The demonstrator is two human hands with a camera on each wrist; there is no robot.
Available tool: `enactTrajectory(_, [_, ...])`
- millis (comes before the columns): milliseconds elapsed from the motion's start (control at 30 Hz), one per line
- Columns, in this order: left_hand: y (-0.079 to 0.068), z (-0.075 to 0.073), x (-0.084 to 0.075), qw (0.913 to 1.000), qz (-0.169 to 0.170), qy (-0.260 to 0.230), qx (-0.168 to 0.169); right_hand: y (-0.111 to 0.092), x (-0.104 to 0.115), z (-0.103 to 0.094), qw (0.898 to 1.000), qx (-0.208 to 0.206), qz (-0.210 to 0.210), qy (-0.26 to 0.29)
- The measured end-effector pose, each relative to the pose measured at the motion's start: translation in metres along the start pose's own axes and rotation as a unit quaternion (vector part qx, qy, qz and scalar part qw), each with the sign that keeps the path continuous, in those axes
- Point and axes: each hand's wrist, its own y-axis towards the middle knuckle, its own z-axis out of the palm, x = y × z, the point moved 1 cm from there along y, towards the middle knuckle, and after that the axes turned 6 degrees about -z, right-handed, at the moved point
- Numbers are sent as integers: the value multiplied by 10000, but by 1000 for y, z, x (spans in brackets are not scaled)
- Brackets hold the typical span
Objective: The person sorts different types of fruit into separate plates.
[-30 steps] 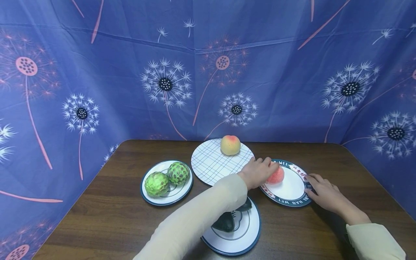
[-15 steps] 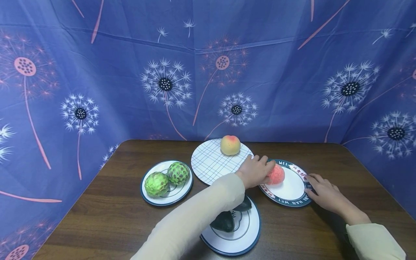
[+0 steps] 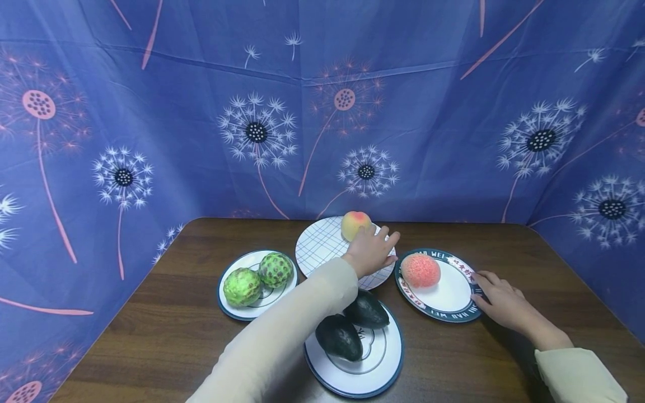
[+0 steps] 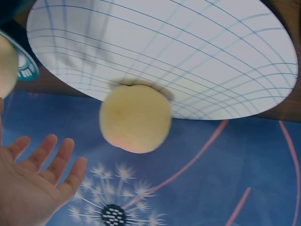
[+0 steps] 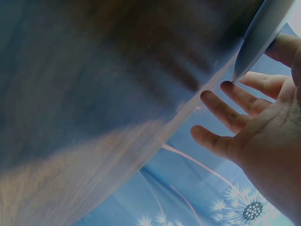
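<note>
My left hand [image 3: 370, 252] hovers over the near right part of a white plate with blue grid lines [image 3: 319, 252], its fingers spread and holding nothing. Just beyond it on that plate sits a yellow peach with a red top [image 3: 354, 224]; in the left wrist view the peach [image 4: 135, 120] is apart from the hand [image 4: 40, 183]. A pink, grainy-skinned fruit [image 3: 422, 270] lies on the left side of a green-rimmed plate [image 3: 456, 316]. My right hand [image 3: 506, 302] rests at this plate's right rim, fingers loosely extended; the right wrist view shows fingertips [image 5: 227, 85] by the rim.
A blue-rimmed plate at the left [image 3: 227, 308] bears two bumpy green fruits [image 3: 242, 286]. Closer in, two dark avocados [image 3: 340, 337] lie on another blue-rimmed plate [image 3: 375, 386], partly under my left forearm. A blue dandelion-print cloth [image 3: 428, 112] hangs behind the brown table [image 3: 166, 336].
My left hand has drawn away from the pink fruit and moved left over the gridded plate. That fruit now shows fully on the green-rimmed plate. My right hand stays at the rim.
</note>
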Motion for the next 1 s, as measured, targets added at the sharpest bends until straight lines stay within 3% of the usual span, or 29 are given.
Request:
enactTrajectory(267, [1, 14, 20, 9985, -459, -289, -31, -1, 0, 2, 9999, -64, -80, -9])
enactTrajectory(767, [6, 34, 43, 9942, -946, -470, -190, -1, 2, 2, 9999, -103, -28, -41])
enactTrajectory(1000, [11, 37, 45, 9920, -1128, -565, 69, -2, 2, 1, 10000, -97, -21, 8])
